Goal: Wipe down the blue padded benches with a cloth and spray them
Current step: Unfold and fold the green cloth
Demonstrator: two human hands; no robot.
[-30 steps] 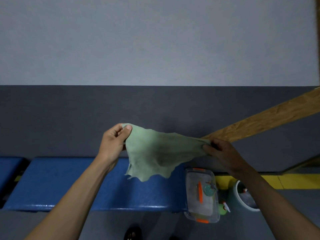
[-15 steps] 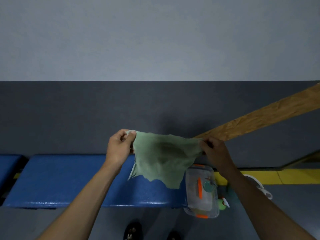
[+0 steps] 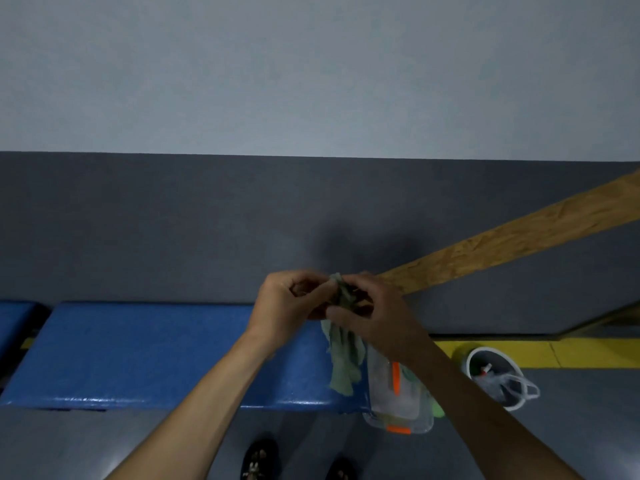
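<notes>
A pale green cloth (image 3: 343, 358) hangs bunched from both my hands, above the right end of a blue padded bench (image 3: 149, 355). My left hand (image 3: 291, 306) and my right hand (image 3: 374, 317) meet at the cloth's top, fingers curled and pinching it together. A second blue bench (image 3: 14, 323) shows at the far left edge. A green spray bottle (image 3: 438, 410) peeks out behind my right forearm, mostly hidden.
A clear plastic box with orange clips (image 3: 398, 403) sits at the bench's right end. A white bucket (image 3: 491, 375) holding a plastic bag stands on the floor to the right. A wooden beam (image 3: 519, 237) slants along the grey wall. My shoes (image 3: 259, 459) are below.
My hands have come together from a spread position, so the cloth went from stretched open to gathered and hanging in a bunch.
</notes>
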